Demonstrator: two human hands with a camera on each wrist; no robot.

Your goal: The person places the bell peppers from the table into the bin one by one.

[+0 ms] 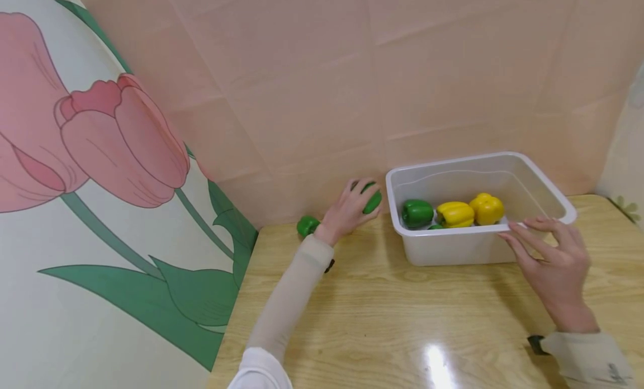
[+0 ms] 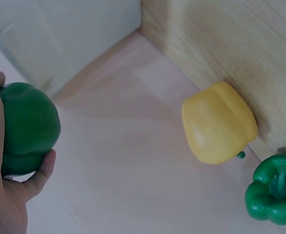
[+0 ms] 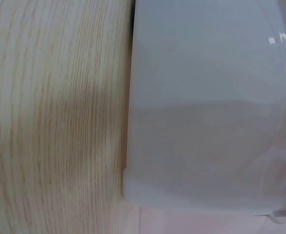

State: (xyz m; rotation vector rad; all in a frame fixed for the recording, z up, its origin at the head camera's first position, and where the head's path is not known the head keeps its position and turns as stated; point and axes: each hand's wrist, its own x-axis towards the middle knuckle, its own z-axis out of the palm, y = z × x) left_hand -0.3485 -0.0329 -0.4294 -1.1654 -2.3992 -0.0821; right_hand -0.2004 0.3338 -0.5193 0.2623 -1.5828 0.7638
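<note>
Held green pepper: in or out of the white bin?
Out: head view shows the left grip holding the green pepper beside the white bin.

Lobed green pepper (image 1: 307,226) on tan wood-grain table (image 1: 382,322), left of my left hand (image 1: 347,210); white rectangular plastic bin (image 1: 453,252) right of it; inside, blocky green pepper (image 1: 417,213) left of two blocky yellow peppers (image 1: 455,214).

From my end I see green peppers (image 2: 30,129), yellow peppers (image 2: 218,124), a white bin (image 1: 453,251), a tan wood-grained desk (image 1: 372,322), a pinkish backdrop (image 1: 302,98), and pink tulips (image 1: 100,146) with green leaves (image 1: 203,297).
</note>
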